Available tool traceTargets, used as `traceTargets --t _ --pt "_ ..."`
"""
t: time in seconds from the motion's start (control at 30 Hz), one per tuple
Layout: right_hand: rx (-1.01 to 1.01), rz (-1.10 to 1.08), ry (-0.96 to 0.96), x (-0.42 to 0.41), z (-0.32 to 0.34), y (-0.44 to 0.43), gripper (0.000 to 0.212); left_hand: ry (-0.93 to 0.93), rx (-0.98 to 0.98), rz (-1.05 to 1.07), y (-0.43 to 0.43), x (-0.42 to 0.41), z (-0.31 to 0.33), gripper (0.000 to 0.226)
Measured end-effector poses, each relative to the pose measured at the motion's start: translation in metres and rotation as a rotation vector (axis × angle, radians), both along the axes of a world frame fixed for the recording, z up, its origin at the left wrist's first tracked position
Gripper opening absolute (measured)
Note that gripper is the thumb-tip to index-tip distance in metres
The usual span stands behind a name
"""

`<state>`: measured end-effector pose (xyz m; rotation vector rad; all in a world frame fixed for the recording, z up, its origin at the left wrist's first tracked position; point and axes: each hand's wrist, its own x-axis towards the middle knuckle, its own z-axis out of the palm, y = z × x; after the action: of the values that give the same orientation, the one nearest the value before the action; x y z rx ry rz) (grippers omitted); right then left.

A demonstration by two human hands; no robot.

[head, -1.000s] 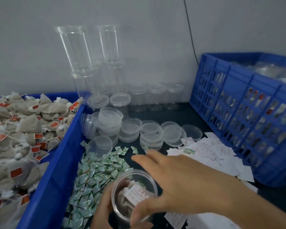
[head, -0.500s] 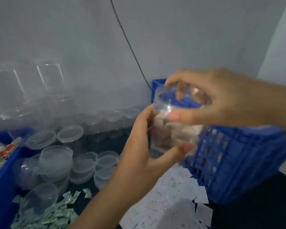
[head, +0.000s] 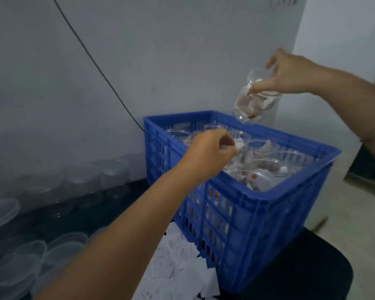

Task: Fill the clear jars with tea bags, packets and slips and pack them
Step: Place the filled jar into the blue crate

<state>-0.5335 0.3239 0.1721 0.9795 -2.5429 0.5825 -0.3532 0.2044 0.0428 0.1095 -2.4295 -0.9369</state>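
Note:
My right hand point(head: 290, 72) grips a clear jar point(head: 254, 98) filled with tea bags near its top, holding it tilted in the air above the far right corner of the blue crate point(head: 258, 213). Several filled clear jars point(head: 266, 172) stand inside the crate. My left hand point(head: 210, 152) reaches over the crate's near left side, its fingers curled and pinching a white slip point(head: 304, 146) among the jars.
White paper slips point(head: 175, 260) lie scattered on the dark table in front of the crate. Clear lids point(head: 59, 250) and empty jars point(head: 108, 169) sit at the left along the grey wall. A black cable point(head: 91, 57) runs down the wall.
The view swung right to the crate. My right hand carried the filled jar up over the crate's far corner. My left hand let go of the jar and reached into the crate.

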Motion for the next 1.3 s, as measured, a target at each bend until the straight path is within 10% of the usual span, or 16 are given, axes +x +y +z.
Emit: traceTargets --t 0.4,1.3 --pt "0.017 0.144 -0.243 -0.024 -0.05 -0.016 0.059 -0.352 -0.183 0.166 -0.007 -0.035 -0.012 0.035" --pt "-0.121 -0.123 -0.119 -0.081 -0.026 0.011 0.067 -0.368 -0.288 0.163 -0.004 -0.038 -0.017 0.045"
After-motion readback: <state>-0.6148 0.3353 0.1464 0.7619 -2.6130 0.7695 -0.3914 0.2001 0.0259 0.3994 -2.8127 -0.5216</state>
